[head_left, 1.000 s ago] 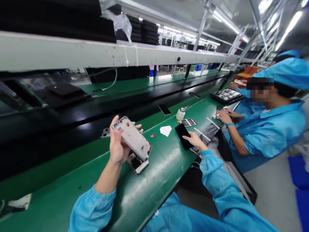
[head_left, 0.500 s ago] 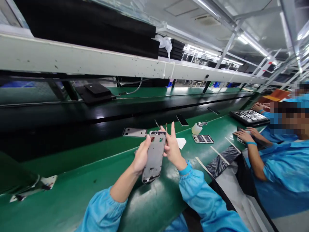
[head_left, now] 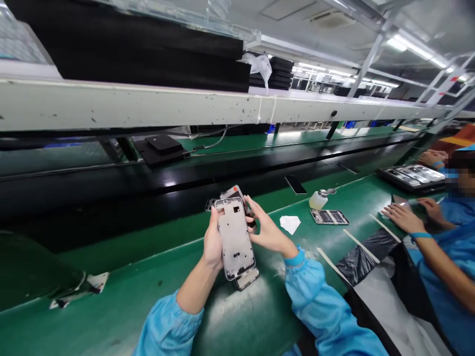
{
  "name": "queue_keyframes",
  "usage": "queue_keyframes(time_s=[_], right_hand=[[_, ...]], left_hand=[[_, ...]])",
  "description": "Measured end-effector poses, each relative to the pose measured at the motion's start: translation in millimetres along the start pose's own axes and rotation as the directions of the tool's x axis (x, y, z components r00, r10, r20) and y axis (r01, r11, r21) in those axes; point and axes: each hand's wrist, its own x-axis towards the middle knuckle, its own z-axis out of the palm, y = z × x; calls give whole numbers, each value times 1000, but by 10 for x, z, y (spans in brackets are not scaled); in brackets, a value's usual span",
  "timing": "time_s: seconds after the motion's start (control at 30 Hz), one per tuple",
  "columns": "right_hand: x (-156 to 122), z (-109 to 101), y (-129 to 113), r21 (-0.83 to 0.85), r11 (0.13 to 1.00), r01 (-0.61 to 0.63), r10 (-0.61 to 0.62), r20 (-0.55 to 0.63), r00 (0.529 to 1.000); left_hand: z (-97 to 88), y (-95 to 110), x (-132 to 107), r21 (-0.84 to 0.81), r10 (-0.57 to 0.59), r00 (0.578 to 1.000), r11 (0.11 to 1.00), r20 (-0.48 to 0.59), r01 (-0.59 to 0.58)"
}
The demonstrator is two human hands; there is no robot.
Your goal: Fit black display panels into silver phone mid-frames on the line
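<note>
My left hand (head_left: 213,242) grips a grey phone frame (head_left: 235,237) by its left edge, with small cutouts facing me. Behind it, at a different tilt, is a second phone body (head_left: 248,281); its top end carries an orange mark, and its middle is covered. My right hand (head_left: 270,232) has its fingers curved at the right edge of this second body, some of them partly hidden. Another phone housing (head_left: 210,204) peeks out beyond the frame's upper left corner. A piece of white paper (head_left: 290,224) lies right of my right hand.
On the green bench (head_left: 148,291) are an opened phone (head_left: 329,216) and a small liquid bottle (head_left: 319,199). A dark phone panel (head_left: 296,185) lies farther back. At right, a co-worker's hand (head_left: 403,217) works near a tray of phones (head_left: 411,177). A shelf beam (head_left: 166,106) crosses above.
My view has turned slightly left. The frame has tilted the other way, and the phone body behind it now shows at top and bottom. My right hand's raised fingers have curled in.
</note>
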Motion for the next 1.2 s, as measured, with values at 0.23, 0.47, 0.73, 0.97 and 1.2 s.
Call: queue_keyframes(time_s=[0.23,0.47,0.73,0.97,1.2], right_hand=[[438,-56,-483,325,937,128,-80,-157,984],[491,238,-743,471,866,166,15,-358,934],[515,165,-724,476,872,114,114,-424,898],[491,161,-776,492,862,121,110,-415,903],[506,93,-807,424,892,158,29,-403,915]], left_hand=[[-96,248,-149,309,209,973,923,99,-230],[-213,174,-179,559,294,924,736,245,-382],[-246,181,-108,749,263,836,373,481,-548],[-236,215,-126,756,235,754,98,614,-647],[-161,257,-163,739,168,728,1,664,-674]])
